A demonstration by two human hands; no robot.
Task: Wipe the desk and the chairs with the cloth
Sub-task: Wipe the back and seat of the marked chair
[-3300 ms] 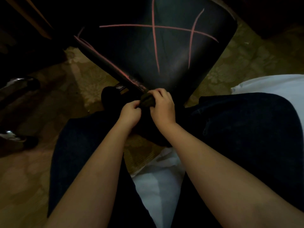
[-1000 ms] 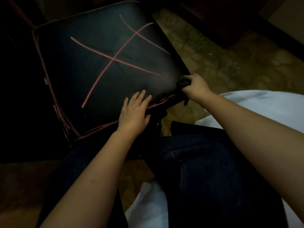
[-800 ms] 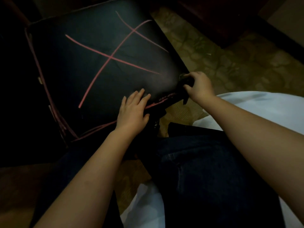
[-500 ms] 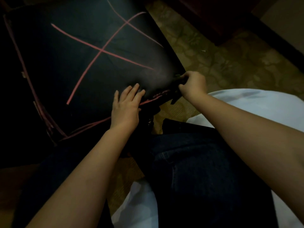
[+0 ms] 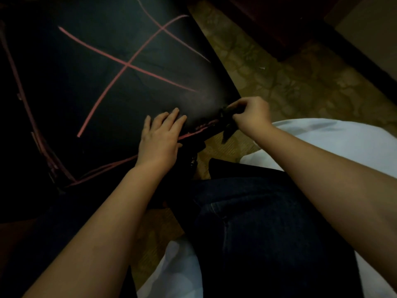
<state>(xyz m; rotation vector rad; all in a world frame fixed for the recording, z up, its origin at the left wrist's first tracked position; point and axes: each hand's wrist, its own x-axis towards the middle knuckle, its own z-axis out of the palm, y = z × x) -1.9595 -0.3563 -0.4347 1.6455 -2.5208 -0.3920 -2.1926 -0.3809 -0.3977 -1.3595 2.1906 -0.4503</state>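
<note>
A black chair seat fills the upper left, crossed by pink chalk-like lines and edged with pink streaks. My left hand lies flat on the seat's near edge with straight fingers. My right hand grips a small dark cloth at the seat's near right corner; a tail of the cloth hangs below the edge. The room is dim and the cloth's shape is hard to make out.
Patterned beige carpet lies right of the chair. Dark wooden furniture runs across the top right. My knees in dark jeans and a white garment fill the lower frame.
Since 3.3 s ago the chair has turned and my hands have parted. My left hand went flat onto the seat; my right hand with the cloth shifted slightly along the near right corner.
</note>
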